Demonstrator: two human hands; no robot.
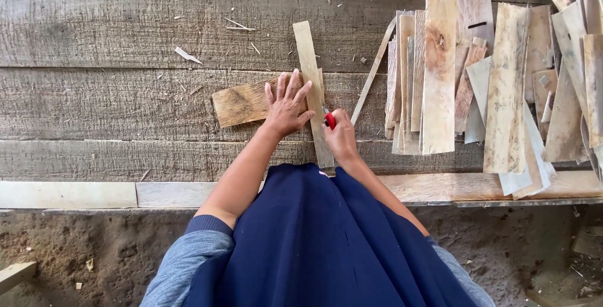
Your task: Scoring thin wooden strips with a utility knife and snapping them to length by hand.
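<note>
While the long narrow wooden strip point(312, 87) lay lengthwise from far to near across the plank workbench point(94, 37), it crossed over a broader, shorter board point(242, 103) lying sideways beneath it. The left hand point(287, 105) was spread flat, fingers splayed, pressing down on both where they overlapped, so it gripped nothing but pinned the two pieces in place. Just to the right of the strip, the right hand point(341, 136) was clenched around a red-handled tool point(330, 118); only the red grip showed, and whether it carried a blade or a marking tip could not be told. The tool sat right against the strip's right edge, close to the left hand's fingertips.

A thin sliver of wood point(373, 71) leaned at an angle just to the right of the hands. Further right a stack of thin wooden slats point(440, 68) lay in overlapping rows, reaching to the right edge of the bench. Small chips and shavings point(187, 54) were scattered on the far planks. Near the person, a dark blue garment point(314, 244) covered the lap, with bare earth point(75, 244) below the bench edge.

The likeliest risk, as I judged it, was the strip sliding sideways under the flat palm, since it rested on an uneven lower board; that would spoil the line being worked. If the tool was sharp, a slip along the edge could have run toward the left fingers.
</note>
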